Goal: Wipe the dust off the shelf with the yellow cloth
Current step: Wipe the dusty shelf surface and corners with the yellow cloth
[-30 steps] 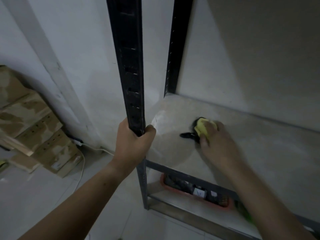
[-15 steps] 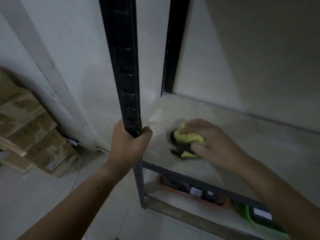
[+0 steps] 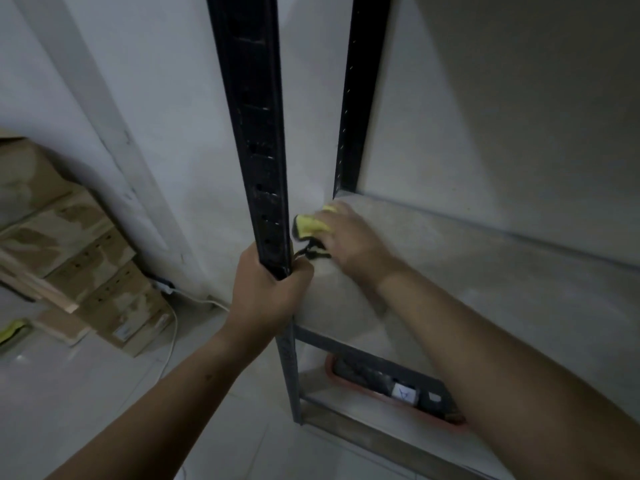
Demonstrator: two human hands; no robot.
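The pale shelf board (image 3: 485, 278) sits in a black metal rack against the wall. My right hand (image 3: 349, 237) holds the yellow cloth (image 3: 308, 226) pressed down on the board's left end, close to the front post; a dark edge of the cloth trails out under the hand. My left hand (image 3: 266, 292) grips the front black upright post (image 3: 256, 140) just above the board's front corner. The hand covers most of the cloth.
A second black post (image 3: 360, 98) stands at the back left corner. On the lower shelf lies a red-rimmed tray (image 3: 398, 396) with dark items. Cardboard boxes (image 3: 86, 265) lean against the wall at left, with a white cable (image 3: 173, 327) on the floor.
My right hand has slid the cloth to the left and toward the back corner of the board, up beside the front post. My left hand keeps its grip on the post.
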